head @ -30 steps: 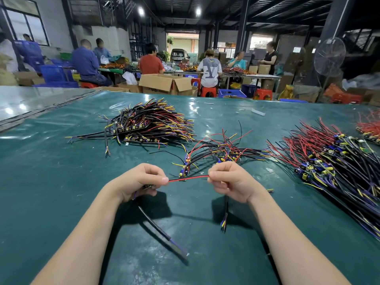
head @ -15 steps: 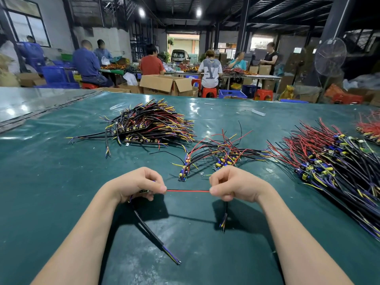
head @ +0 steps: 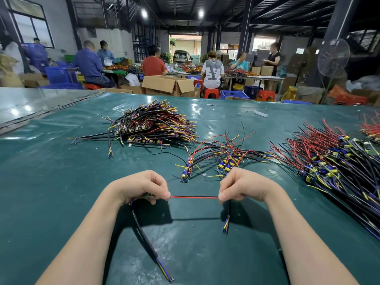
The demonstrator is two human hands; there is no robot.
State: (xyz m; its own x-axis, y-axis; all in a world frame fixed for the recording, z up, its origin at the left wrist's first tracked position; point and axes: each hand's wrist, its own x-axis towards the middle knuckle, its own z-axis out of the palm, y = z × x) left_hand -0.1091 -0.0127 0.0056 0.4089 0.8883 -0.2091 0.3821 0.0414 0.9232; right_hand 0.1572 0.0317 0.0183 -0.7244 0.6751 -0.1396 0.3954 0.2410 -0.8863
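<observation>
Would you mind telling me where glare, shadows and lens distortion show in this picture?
Head view: ceiling lamps leave bright glare patches on the green table cover; the left hand and right hand, pinching a red wire, cast soft shadows on it; the wide lens tilts the pillar on the right.

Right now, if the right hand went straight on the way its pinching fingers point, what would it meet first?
The right hand points leftward along the taut red wire, so it would likely meet the left hand pinching the other end; nothing else shows between them.
</observation>
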